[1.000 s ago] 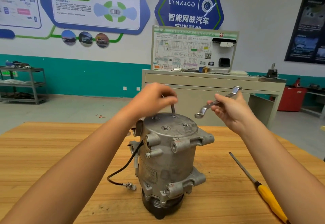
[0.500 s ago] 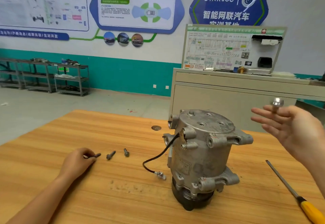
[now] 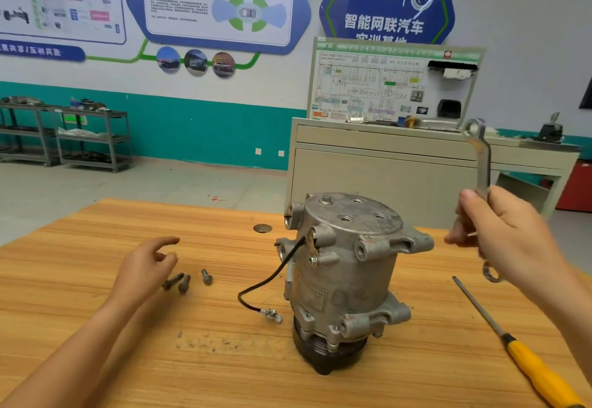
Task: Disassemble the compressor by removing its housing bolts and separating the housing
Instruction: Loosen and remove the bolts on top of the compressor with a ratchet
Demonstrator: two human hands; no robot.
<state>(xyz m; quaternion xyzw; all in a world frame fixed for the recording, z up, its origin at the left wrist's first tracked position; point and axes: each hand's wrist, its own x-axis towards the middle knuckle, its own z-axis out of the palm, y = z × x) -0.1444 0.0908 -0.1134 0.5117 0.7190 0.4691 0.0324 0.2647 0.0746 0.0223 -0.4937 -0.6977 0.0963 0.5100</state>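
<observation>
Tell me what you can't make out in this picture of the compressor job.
Head view: wrench middle, covered by the right hand gripping it.
Head view: screwdriver handle end, cut off by the bottom edge.
Head view: compressor far side and base, hidden by its own body.
Head view: compressor label text, too small and blurred.

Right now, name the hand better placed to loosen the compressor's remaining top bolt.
Right: the right hand grips the wrench beside the compressor; the left hand is empty, by loose bolts.
</observation>
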